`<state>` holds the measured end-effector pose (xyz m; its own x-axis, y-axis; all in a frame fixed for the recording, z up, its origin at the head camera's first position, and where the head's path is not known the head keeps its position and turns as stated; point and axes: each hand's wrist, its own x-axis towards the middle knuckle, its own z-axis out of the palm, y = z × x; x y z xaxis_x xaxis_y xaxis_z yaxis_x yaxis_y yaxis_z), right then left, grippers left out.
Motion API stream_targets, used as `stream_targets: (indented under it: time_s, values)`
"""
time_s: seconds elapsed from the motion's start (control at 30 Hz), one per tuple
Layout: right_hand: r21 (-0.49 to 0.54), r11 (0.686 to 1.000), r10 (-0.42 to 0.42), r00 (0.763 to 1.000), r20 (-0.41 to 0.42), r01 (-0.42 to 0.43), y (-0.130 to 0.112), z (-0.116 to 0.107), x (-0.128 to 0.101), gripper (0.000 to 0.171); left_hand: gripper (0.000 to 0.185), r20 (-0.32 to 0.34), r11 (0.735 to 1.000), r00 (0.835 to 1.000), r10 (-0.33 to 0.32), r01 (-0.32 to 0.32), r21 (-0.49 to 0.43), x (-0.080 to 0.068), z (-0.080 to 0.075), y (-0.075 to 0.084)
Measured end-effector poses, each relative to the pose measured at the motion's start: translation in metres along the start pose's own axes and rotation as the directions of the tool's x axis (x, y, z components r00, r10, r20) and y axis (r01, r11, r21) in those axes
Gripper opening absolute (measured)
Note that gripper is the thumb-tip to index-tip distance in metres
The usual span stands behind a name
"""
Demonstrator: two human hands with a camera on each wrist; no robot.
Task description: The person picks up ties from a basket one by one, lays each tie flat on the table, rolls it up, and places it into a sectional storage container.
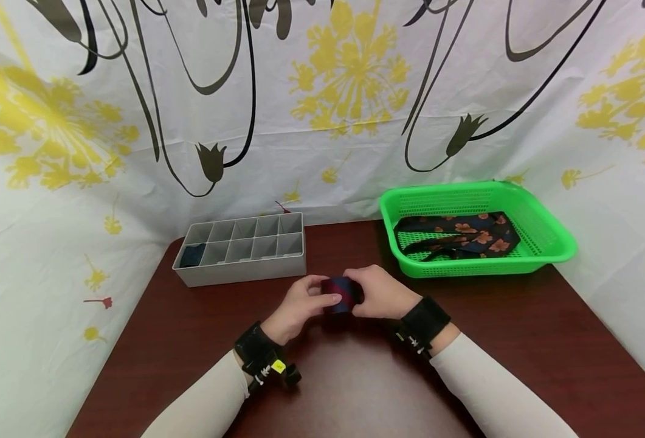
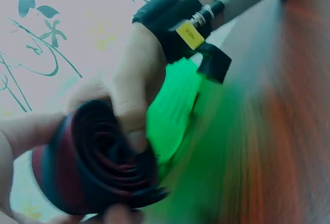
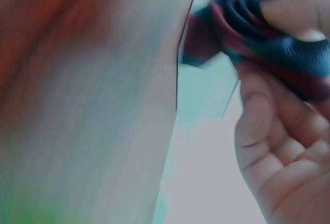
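Between both hands, above the table, is a rolled-up necktie (image 1: 341, 293) with dark blue and dark red stripes. My left hand (image 1: 301, 304) grips its left side, thumb across the front. From the other side my right hand (image 1: 381, 293) holds the roll between thumb and fingers. In the left wrist view the coiled layers of the necktie (image 2: 103, 157) face the camera, and a short end sticks out at the lower right. The right wrist view shows the same roll (image 3: 247, 22) with a loose end hanging at its left.
A grey divided box (image 1: 245, 272) stands at the back left, a dark blue rolled cloth (image 1: 193, 255) in its front-left compartment. At the back right, a green plastic basket (image 1: 560, 246) holds dark floral-patterned neckties (image 1: 481, 237). A patterned curtain (image 1: 278, 152) hangs behind the dark red-brown table (image 1: 180, 347).
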<state>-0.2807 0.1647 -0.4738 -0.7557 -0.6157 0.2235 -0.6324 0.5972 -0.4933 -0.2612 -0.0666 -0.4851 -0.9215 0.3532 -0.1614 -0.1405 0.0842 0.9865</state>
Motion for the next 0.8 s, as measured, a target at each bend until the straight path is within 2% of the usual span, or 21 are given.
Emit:
stream_targets:
  time_s: [0.13,0.23,0.33,0.43,0.53,0.6,0.67,0.7,0.8]
  values:
    - [0.049,0.999,-0.014,0.994,-0.107,0.020,-0.006,0.004,-0.001,0.042,0.061,-0.057,0.997,0.998,0.041,-0.045,-0.068,-0.003,0.002,0.003]
    - [0.077,0.996,-0.019,0.984,-0.177,0.033,-0.011,0.010,-0.001,0.046,0.061,-0.121,0.993,0.990,0.066,-0.077,-0.085,-0.006,0.003,0.006]
    - [0.064,0.997,-0.032,0.971,-0.239,0.049,-0.015,0.016,0.000,0.051,0.060,-0.163,0.990,0.982,0.092,-0.107,-0.089,-0.007,0.003,0.008]
    - [0.059,0.997,-0.035,0.958,-0.284,0.054,-0.018,0.020,0.001,0.060,0.059,-0.175,0.986,0.974,0.141,-0.153,-0.061,-0.007,0.001,0.012]
    - [0.121,0.991,-0.018,0.953,-0.304,0.057,-0.018,0.024,0.002,0.071,0.061,-0.204,0.979,0.958,0.200,-0.204,0.000,-0.005,-0.006,0.019]
    - [0.196,0.979,0.004,0.951,-0.310,0.059,-0.016,0.026,0.003,0.077,0.063,-0.269,0.968,0.930,0.251,-0.239,0.076,-0.003,-0.016,0.027]
    - [0.266,0.962,0.032,0.949,-0.312,0.055,-0.013,0.028,0.004,0.079,0.067,-0.359,0.955,0.886,0.294,-0.255,0.152,-0.002,-0.034,0.037]
    - [0.300,0.953,0.049,0.949,-0.311,0.049,-0.011,0.030,0.004,0.080,0.069,-0.411,0.948,0.856,0.313,-0.255,0.192,-0.001,-0.045,0.043]
    - [0.365,0.931,0.113,0.949,-0.295,0.003,-0.003,0.034,0.004,0.078,0.074,-0.560,0.928,0.748,0.356,-0.214,0.305,-0.004,-0.085,0.057]
